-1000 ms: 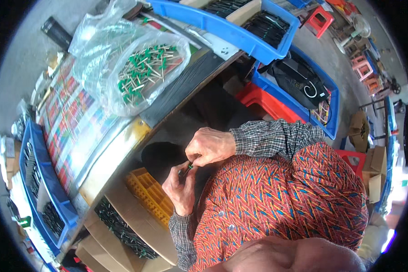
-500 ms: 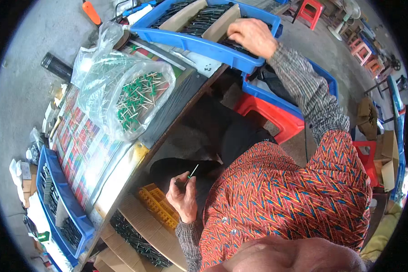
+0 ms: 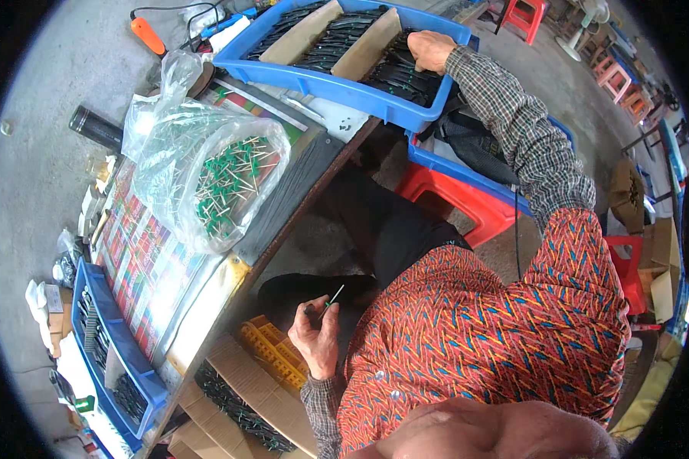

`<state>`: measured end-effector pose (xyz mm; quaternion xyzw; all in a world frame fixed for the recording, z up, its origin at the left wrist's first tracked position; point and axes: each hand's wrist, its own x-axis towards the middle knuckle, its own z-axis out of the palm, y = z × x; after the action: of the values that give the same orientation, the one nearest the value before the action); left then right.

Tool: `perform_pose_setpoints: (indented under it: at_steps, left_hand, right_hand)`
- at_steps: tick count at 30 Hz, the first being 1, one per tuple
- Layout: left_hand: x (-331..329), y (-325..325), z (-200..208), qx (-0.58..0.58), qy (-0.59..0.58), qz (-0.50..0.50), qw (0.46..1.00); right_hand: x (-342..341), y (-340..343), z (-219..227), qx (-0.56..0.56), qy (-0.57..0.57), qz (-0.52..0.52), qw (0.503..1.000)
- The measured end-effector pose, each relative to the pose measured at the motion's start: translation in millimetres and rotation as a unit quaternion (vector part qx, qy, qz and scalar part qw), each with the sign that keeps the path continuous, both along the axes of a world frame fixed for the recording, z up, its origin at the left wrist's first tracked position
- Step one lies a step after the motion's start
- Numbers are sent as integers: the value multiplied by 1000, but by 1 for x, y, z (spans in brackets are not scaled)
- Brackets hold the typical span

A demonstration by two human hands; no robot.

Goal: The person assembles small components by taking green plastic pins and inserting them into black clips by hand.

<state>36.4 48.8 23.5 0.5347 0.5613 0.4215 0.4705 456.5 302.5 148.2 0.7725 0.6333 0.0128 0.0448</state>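
My left hand (image 3: 316, 340) is closed in a pinch in front of my lap. From its fingertips sticks a thin pale pin (image 3: 335, 294) with a bit of green at its base; a dark piece shows between the fingers too. At the top, my right hand (image 3: 432, 52) is curled over the right compartment of a blue tray (image 3: 337, 86). Slim black parts (image 3: 406, 74) lie in rows there, some with green specks. Its fingertips are turned down and partly hidden, so what they grip cannot be made out.
A clear plastic bag (image 3: 157, 164) of green-headed pins (image 3: 233, 180) rests on the table (image 3: 149, 256). Another blue tray (image 3: 116, 336) is at the left. Below stand a cardboard box (image 3: 264, 386) of dark parts and a yellow crate (image 3: 272, 353). A red stool (image 3: 467, 206) supports a blue bin (image 3: 475, 174).
My right hand has shifted slightly right and up, uncovering more black parts in the tray's right compartment. The left hand keeps its pinch, and the pin now tilts a little more to the right.
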Motion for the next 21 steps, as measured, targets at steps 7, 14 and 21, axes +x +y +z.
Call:
perform_pose_setpoints:
  at_steps: [7, 14, 21]
  left_hand:
    - [3, 1, 2, 0, -7, -1, 1000]
    - [-1, 0, -2, -28, -7, 17, 999]
    - [-2, -4, -2, -3, -12, 16, 1000]
  right_hand:
    - [3, -3, 0, 53, -4, 56, 997]
    - [12, 4, -1, -6, 46, 40, 998]
    - [0, -3, 14, -6, 29, 23, 999]
